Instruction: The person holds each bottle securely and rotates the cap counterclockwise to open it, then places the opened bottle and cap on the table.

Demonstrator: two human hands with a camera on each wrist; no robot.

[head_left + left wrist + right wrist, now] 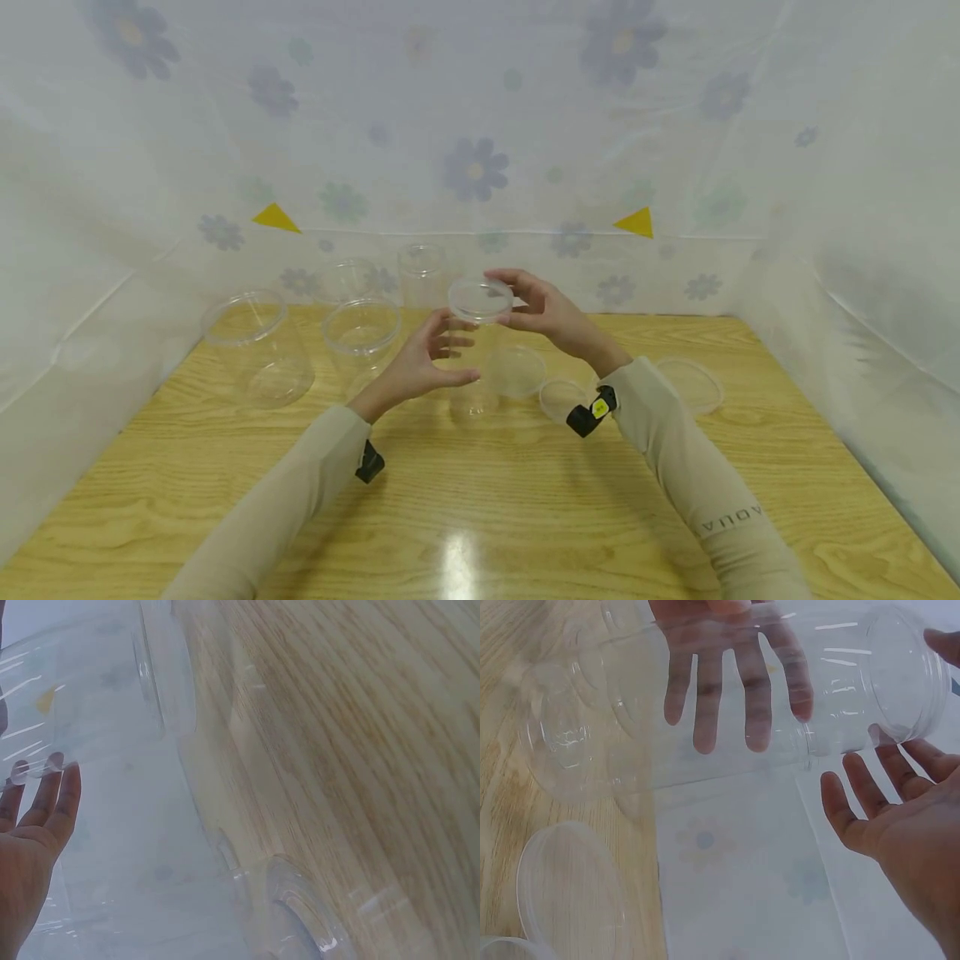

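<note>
A tall clear plastic jar [474,392] stands on the wooden table [480,517] at the centre. My left hand [420,362] holds its side, the fingers behind the wall and the thumb in front. In the right wrist view those fingers [735,675] show through the jar [630,712]. My right hand [551,312] pinches the clear round lid [480,298] that sits on the jar's mouth. Its fingertips [885,742] touch the lid's rim [904,675]. In the left wrist view my left hand [30,847] touches the jar [82,697] with its fingertips.
Other clear lidless jars stand at the back left: a wide one [255,346], a medium one [360,333] and a tall one [423,275]. Loose clear lids [517,371] [562,398] [693,383] lie to the right. Floral cloth walls [472,167] close in the table.
</note>
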